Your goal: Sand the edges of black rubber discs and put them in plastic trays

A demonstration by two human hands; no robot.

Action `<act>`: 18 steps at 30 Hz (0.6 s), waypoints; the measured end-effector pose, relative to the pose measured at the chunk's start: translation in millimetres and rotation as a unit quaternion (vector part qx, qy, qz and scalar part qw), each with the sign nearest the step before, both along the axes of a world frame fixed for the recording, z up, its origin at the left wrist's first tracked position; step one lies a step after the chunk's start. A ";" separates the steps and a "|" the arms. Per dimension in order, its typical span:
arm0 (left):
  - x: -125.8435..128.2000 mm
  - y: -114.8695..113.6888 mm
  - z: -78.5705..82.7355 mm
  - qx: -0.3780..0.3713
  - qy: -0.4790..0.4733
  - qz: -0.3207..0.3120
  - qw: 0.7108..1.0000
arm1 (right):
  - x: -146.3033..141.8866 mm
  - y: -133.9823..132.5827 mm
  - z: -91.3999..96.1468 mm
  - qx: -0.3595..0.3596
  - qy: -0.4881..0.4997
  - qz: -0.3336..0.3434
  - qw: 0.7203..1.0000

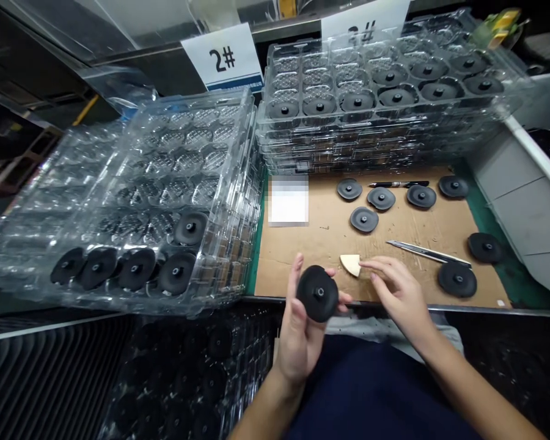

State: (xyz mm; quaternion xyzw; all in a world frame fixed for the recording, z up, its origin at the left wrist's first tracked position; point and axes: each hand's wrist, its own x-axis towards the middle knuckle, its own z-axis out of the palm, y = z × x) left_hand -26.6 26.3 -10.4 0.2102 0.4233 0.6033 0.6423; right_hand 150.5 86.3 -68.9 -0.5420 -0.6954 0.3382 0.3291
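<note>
My left hand (301,327) grips a round black disc (318,293) by its edge, with the small raised hub facing up toward me. The fingers of my right hand (398,290) are drawn together at a cream wedge-shaped piece (350,264). The index fingertip meets the wedge's right edge, while the thumb tip is a little behind it. Both hands are over the near part of a cardboard sheet (302,256). Right of my right hand, another black disc (457,279) lies by a slim metal tool (428,252), perhaps tweezers or a knife.
Several discs (364,219) and a black pen (398,184) lie toward the back of the cardboard. Stacked clear plastic trays (252,201) stand left; another stack (311,125) stands behind. Both top trays hold some discs. A grey bin wall (513,165) borders the right side.
</note>
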 end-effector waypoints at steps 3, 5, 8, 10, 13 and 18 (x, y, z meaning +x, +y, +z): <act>1.4 -1.8 -11.1 0.116 0.291 0.023 0.949 | 3.3 -14.2 6.1 -0.026 0.017 0.011 0.999; 1.7 -2.5 -15.2 0.168 0.385 0.013 0.908 | 4.2 -21.9 8.4 -0.039 0.030 0.010 0.999; 0.6 -3.9 -13.1 0.204 0.422 -0.004 0.883 | 6.2 -28.5 16.2 -0.049 0.053 0.001 0.997; -0.8 -5.7 -8.6 0.208 0.434 -0.012 0.877 | 7.8 -30.1 26.7 -0.059 0.074 -0.009 0.995; -2.1 -9.3 -2.5 0.200 0.441 -0.023 0.875 | 8.4 -30.5 47.7 -0.086 0.146 -0.006 0.986; -0.3 -15.8 1.7 0.199 0.415 -0.029 0.887 | -0.4 -28.9 75.0 -0.135 0.207 0.105 0.963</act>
